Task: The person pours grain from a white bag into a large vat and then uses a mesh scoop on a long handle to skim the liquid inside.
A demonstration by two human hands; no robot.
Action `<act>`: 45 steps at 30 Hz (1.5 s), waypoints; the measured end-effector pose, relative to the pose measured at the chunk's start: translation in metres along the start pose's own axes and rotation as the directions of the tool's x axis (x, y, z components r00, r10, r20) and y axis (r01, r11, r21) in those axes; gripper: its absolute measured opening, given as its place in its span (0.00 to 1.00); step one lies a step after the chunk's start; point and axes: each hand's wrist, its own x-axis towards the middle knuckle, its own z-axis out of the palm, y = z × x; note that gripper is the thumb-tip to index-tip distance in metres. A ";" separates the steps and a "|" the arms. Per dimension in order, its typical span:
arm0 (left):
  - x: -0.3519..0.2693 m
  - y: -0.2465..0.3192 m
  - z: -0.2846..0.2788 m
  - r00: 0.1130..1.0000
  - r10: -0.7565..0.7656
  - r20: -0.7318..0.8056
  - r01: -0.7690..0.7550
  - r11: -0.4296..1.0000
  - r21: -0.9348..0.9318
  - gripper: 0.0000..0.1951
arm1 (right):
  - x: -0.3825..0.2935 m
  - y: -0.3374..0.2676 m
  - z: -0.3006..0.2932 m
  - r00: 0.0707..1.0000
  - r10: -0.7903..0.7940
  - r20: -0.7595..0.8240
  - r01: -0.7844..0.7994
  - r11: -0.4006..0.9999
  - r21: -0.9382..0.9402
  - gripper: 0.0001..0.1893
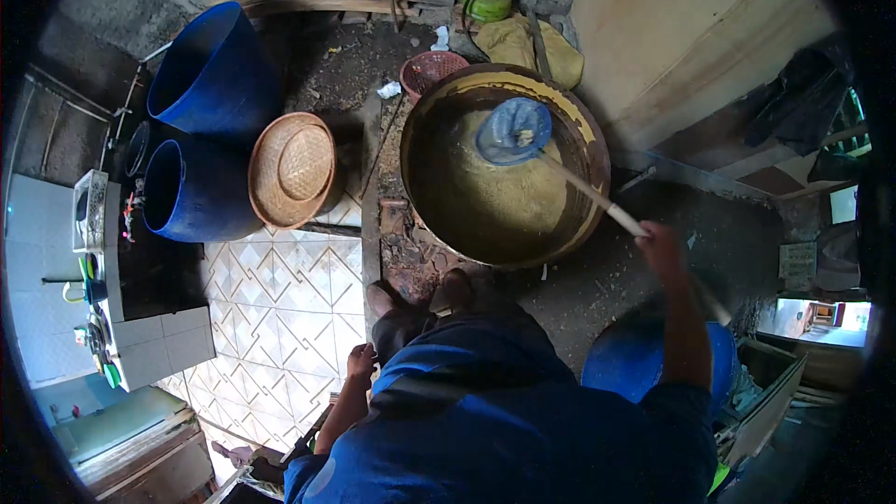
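My right hand (661, 252) grips the pale pole (581, 185) of a long-handled scoop net. Its blue mesh bag (514, 131) is over the big round vat (600, 161), with a small pale clump inside. Whether the mesh touches the liquid, I cannot tell. Tan, frothy or grainy matter (514, 196) covers much of the dark liquid in the vat, and a yellowish crust lines the far inner wall. Down beside my left leg hangs my left hand (361, 361), fingers curled, with nothing visible in it.
Two blue plastic drums (217, 189) and a woven bamboo basket (290, 171) stand left. Behind the vat are a red plastic basket (428, 71), a green gas cylinder (490, 0) and a yellowish sack (507, 42). Broken bricks (406, 241) lie before my feet. Another blue drum (623, 360) is at right.
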 end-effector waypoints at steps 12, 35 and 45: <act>0.003 -0.003 -0.002 0.999 -0.031 -0.032 0.029 0.998 -0.061 0.20 | 0.032 -0.003 -0.067 0.956 0.209 0.208 -0.035 0.782 -0.622 0.13; -0.001 -0.005 0.001 0.999 -0.027 -0.021 0.027 0.999 -0.027 0.20 | -0.021 -0.009 0.056 0.867 0.023 0.498 -0.064 0.996 0.064 0.16; -0.005 -0.020 -0.005 0.997 -0.053 -0.057 0.049 0.997 -0.060 0.20 | -0.018 -0.100 0.115 0.784 0.152 0.601 -0.453 0.803 0.388 0.18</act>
